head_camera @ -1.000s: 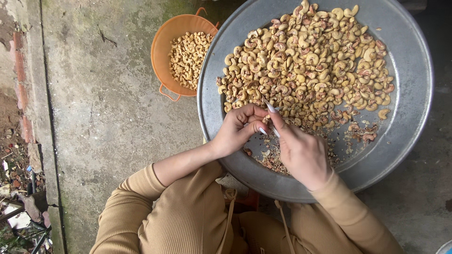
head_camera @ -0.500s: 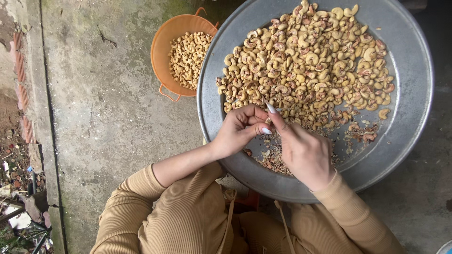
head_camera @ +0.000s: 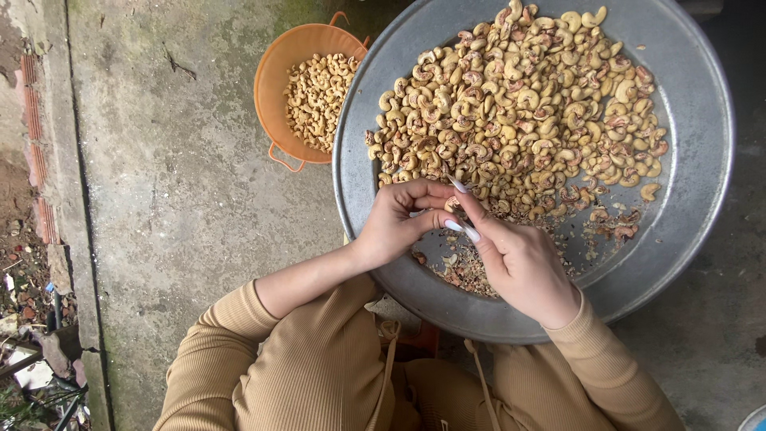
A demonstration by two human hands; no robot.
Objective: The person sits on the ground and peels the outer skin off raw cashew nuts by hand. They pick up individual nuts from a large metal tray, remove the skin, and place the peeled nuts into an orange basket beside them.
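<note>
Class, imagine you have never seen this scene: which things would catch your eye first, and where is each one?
First comes the big round metal tray at upper right, heaped with cashew nuts, many with reddish skin on them. At its near edge the left hand and right hand meet over one nut, above a patch of skin scraps. Left of the tray, on the concrete, sits an orange basket of pale nuts.

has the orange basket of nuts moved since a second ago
No. The orange basket sits tucked against the upper left rim of the metal tray, just as before.
</note>
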